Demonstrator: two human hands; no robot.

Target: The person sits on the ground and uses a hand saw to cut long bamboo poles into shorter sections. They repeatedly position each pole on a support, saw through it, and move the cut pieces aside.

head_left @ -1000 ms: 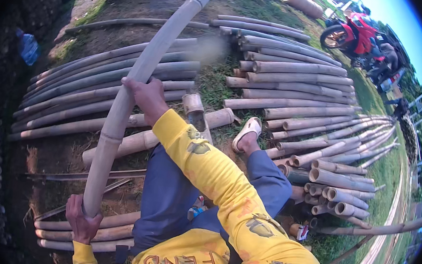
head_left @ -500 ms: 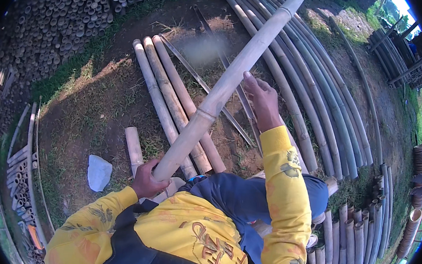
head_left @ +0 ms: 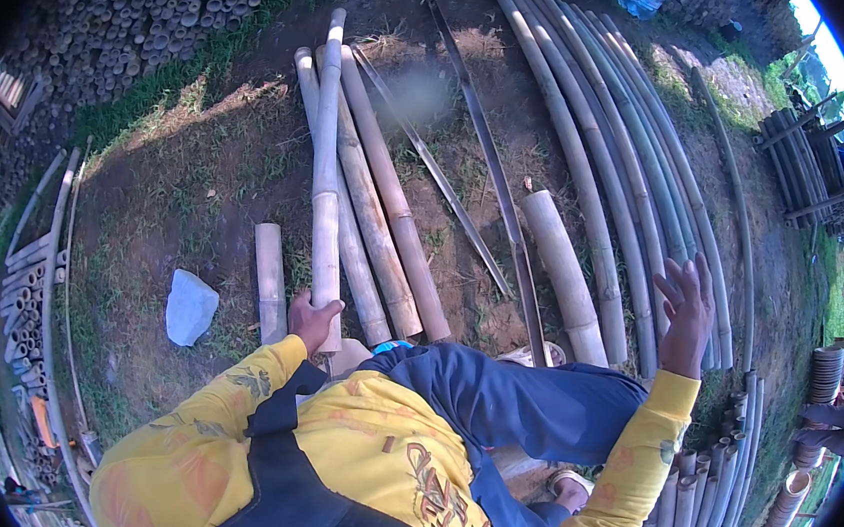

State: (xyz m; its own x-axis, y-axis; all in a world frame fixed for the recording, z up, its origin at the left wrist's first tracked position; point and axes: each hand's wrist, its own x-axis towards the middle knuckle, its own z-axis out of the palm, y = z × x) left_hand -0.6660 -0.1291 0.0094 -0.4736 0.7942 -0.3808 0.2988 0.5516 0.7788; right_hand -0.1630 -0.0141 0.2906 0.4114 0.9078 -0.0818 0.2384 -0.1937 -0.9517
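My left hand [head_left: 311, 324] is wrapped round the near end of a pale bamboo pole [head_left: 325, 205]. That pole points away from me and lies over or just above several thicker bamboo poles [head_left: 380, 195] on the ground; whether it touches them I cannot tell. My right hand [head_left: 687, 312] is lifted out to the right with its fingers spread and nothing in it. Beneath and beyond it runs a row of long bamboo poles [head_left: 641, 172]. A short, thick bamboo piece [head_left: 564, 271] lies between my two hands, beyond my knee.
Two thin dark split strips [head_left: 495, 175] lie on the ground ahead. A short bamboo section [head_left: 268, 275] and a pale stone block [head_left: 191, 309] are at left. Stacked bamboo [head_left: 140, 48] rises at the far left; more poles [head_left: 698, 498] lie by my right side.
The held pole has swung from slanting far right to pointing nearly straight ahead, lower down. My right hand has come off it and moved right, fingers spread.
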